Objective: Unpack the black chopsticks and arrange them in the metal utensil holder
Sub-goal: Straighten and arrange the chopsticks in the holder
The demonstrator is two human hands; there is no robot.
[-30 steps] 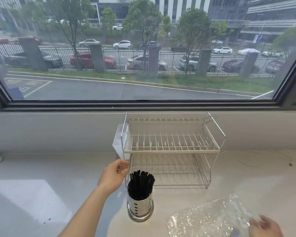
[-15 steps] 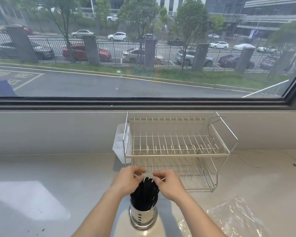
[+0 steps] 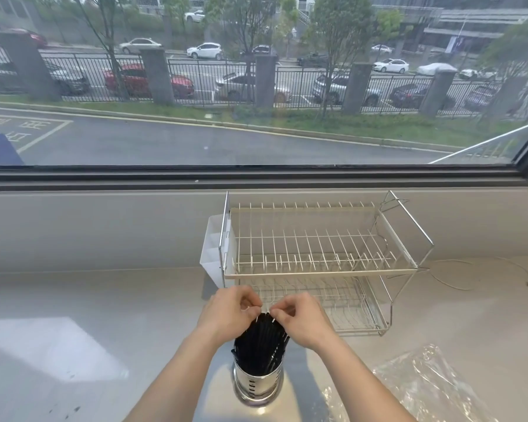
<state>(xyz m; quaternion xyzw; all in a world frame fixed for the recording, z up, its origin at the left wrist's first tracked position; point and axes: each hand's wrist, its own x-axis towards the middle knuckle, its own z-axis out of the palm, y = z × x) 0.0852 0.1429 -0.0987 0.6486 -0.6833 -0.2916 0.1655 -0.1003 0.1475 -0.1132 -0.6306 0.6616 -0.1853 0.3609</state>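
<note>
A bundle of black chopsticks (image 3: pixel 261 344) stands upright in the round metal utensil holder (image 3: pixel 257 386) on the pale counter, near the bottom centre. My left hand (image 3: pixel 227 313) and my right hand (image 3: pixel 299 319) meet over the upper ends of the bundle. The fingertips of both hands pinch at the top of the chopsticks. The upper tips are hidden under my fingers.
A two-tier wire dish rack (image 3: pixel 320 263) stands just behind the holder, with a white plastic cup (image 3: pixel 212 254) hung on its left side. Crumpled clear plastic wrapping (image 3: pixel 424 388) lies at the bottom right. A thin cord (image 3: pixel 457 287) lies to the right. The window sill wall (image 3: pixel 104 229) runs behind.
My right hand left the plastic wrapping and came to the chopstick tops. My left hand moved from the rack's corner onto the bundle. Both hands now pinch closer together.
</note>
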